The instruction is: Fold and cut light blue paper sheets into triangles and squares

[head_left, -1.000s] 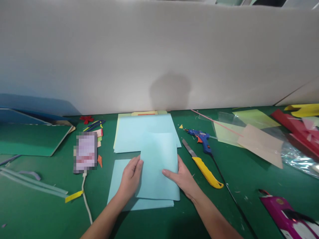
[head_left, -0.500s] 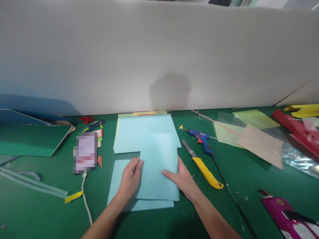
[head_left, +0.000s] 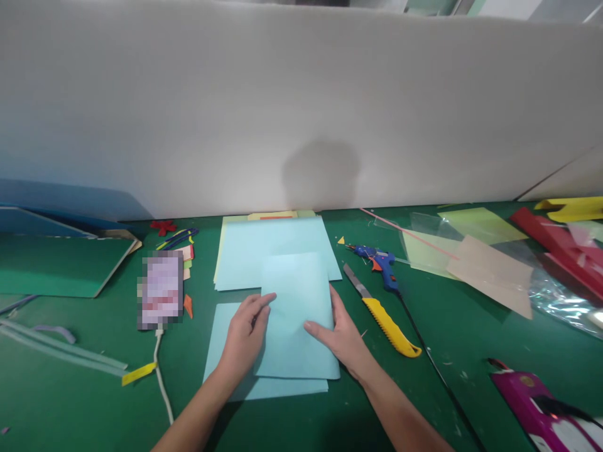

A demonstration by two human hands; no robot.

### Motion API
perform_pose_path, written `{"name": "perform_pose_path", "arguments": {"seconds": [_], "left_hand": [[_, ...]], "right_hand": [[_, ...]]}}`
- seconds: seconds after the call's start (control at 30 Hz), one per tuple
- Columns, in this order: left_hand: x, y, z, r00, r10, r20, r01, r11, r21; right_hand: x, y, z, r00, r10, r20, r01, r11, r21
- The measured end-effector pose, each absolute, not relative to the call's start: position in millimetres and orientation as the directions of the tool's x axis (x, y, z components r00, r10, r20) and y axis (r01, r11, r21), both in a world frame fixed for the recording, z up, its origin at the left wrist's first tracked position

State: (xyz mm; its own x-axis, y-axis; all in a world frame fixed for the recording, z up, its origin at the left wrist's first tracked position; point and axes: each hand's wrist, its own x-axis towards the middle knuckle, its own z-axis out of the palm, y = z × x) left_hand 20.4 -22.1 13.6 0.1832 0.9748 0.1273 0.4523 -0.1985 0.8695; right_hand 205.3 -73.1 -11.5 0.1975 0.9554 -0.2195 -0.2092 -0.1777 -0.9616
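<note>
A folded light blue sheet of paper (head_left: 294, 339) lies in front of me, its fold along the right side. My right hand (head_left: 346, 336) grips that side, thumb on top and fingers around the edge. At the opposite edge is my left hand (head_left: 247, 329), its index finger stretched onto the paper and the other fingers curled by the edge. Part of their contact with the paper is hidden. Beneath the folded sheet lies another light blue sheet (head_left: 217, 336). A stack of light blue paper (head_left: 249, 251) sits just beyond, partly covered by the folded sheet's top.
Right of the paper lie a yellow-handled knife (head_left: 389, 326) with its blade exposed and a blue glue gun (head_left: 377, 256) with a black cord. Paper scraps (head_left: 492, 273) are farther right. A phone (head_left: 162, 289) on a white cable lies left. A white wall (head_left: 211, 125) bounds the back.
My left index finger has straightened and come over the top of the folded sheet. The sheet's upper part has shifted slightly left, and my right hand keeps its hold.
</note>
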Motion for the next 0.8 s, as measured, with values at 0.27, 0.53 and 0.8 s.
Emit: {"name": "perform_pose_path", "arguments": {"seconds": [0.27,0.53,0.8], "left_hand": [[14.0,-17.5,16.0,0.182,0.981,0.073,0.521,-0.159,0.838],[13.6,-18.5,8.9,0.207,0.974,0.097,0.592,-0.204,0.779],[12.7,-19.6,-0.6,0.272,0.951,0.15,0.65,-0.297,0.7]], "right_hand": [[203.0,-74.1,-5.9,0.174,0.973,-0.155,-0.141,-0.131,-0.981],[203.1,-78.9,8.4,0.009,0.968,0.25,0.773,0.152,-0.616],[190.0,-76.6,8.9,-0.403,0.894,0.198,0.82,0.448,-0.355]]}}
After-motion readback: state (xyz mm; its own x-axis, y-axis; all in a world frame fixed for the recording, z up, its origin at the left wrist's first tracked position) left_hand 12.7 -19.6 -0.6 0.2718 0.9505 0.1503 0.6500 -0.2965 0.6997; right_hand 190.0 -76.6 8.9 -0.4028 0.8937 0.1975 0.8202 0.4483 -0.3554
